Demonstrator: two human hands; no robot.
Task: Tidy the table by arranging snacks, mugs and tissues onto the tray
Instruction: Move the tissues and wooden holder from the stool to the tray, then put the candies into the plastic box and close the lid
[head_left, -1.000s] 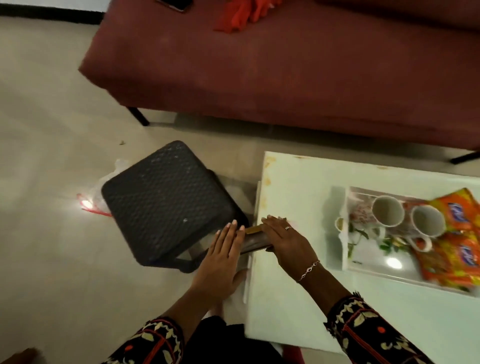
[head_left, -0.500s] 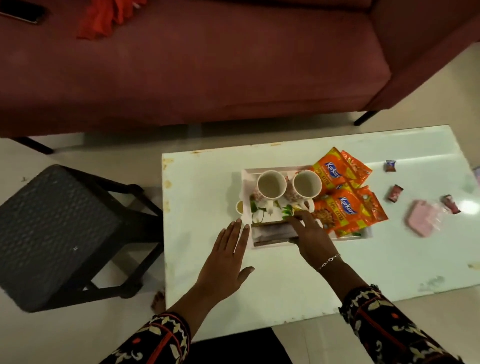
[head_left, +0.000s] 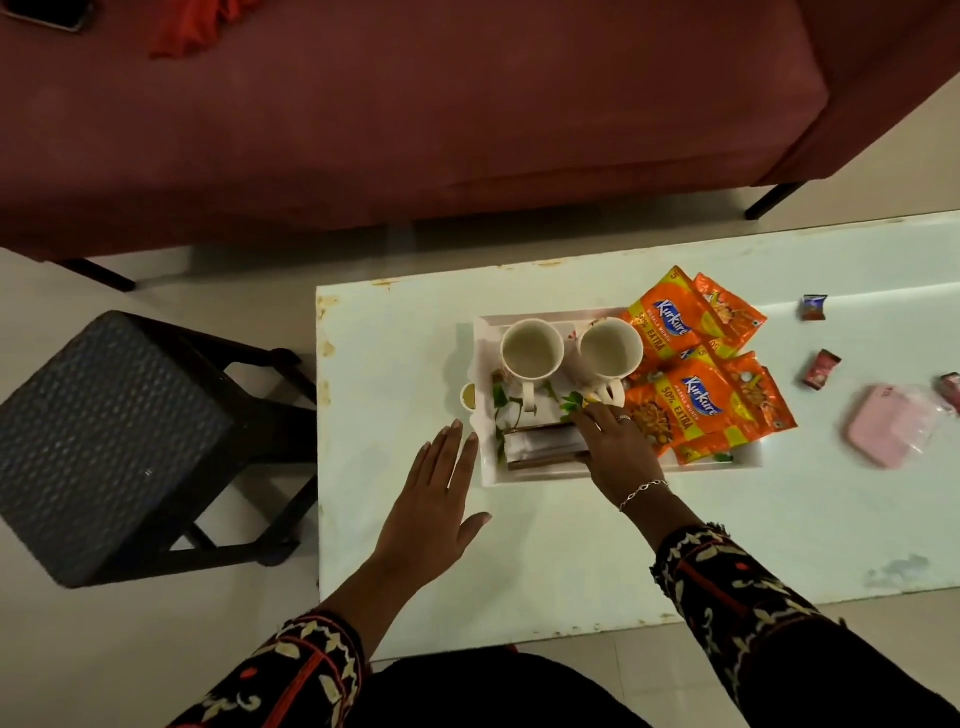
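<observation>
Table (head_left: 545, 561): white top, worn yellowish along its left and far edges, a scuffed patch near the right end of the near edge.
Tray (head_left: 485, 480): white with a green leaf pattern, on the middle of the table; it holds the mugs, the packets and the box.
Mugs: two white ones side by side at the far left of the tray, handles pointing near. Left mug (head_left: 532, 347) and right mug (head_left: 610, 345) both look empty.
Snack packets (head_left: 698, 382): orange, overlapping on the right part of the tray, some edges hanging past its far rim. Readable print: "Kurkure", "50% EXTRA", and a small "5" in a corner.
Tissue box (head_left: 540, 446): low brown-edged holder with white inside, lying at the near left of the tray, just near the mugs.
Right hand (head_left: 618, 447): palm down over the right end of the tissue box, fingers curled on its far edge, grasping it; a ring and a thin bracelet show.
Left hand (head_left: 431, 514): flat and released, fingers straight and together, just left of the tray; whether it touches the table I cannot tell.
Sweets (head_left: 821, 368): small wrapped ones loose on the table, right of the tray; print unreadable.
Pink pouch (head_left: 883, 432): far right of the table, blurred.
Stool (head_left: 104, 441): black, woven seat, left of the table.
Sofa (head_left: 415, 114): dark red, beyond the table.
</observation>
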